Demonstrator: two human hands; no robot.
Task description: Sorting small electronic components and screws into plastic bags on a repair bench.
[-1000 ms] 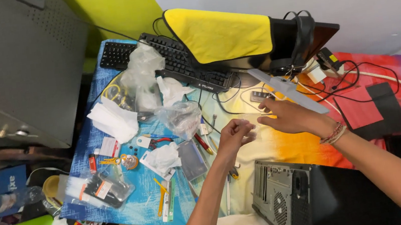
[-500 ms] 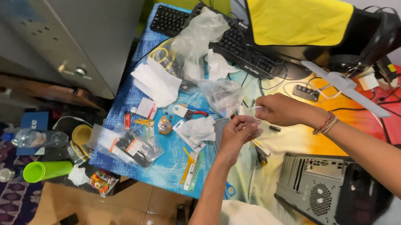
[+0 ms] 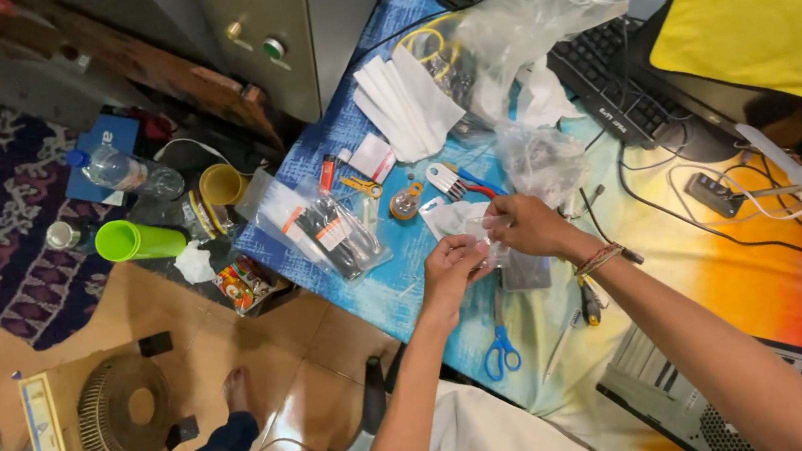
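A small clear plastic bag (image 3: 485,236) was held between both hands just right of the frame's centre, above the blue-covered bench (image 3: 384,293). The left hand (image 3: 451,268) was closed on the bag's lower edge, fingers pinched on the plastic; the right hand (image 3: 525,225), a beaded band at its wrist, was clenched on the upper edge. What lay inside the bag could not be told.

Just below the hands, blue-handled scissors (image 3: 501,345) were seen lying on the bench, handles toward the bottom of the frame. To the left of the hands, a clear packet of black cable ties (image 3: 329,232) lay flat. Above it, near the upper centre, a stack of folded white cloths (image 3: 404,102) was set beside a crumpled clear bag (image 3: 538,13). A black keyboard (image 3: 594,62) was placed along the upper right, partly under that bag. On the floor at left, a green cup (image 3: 138,241) lay on its side.
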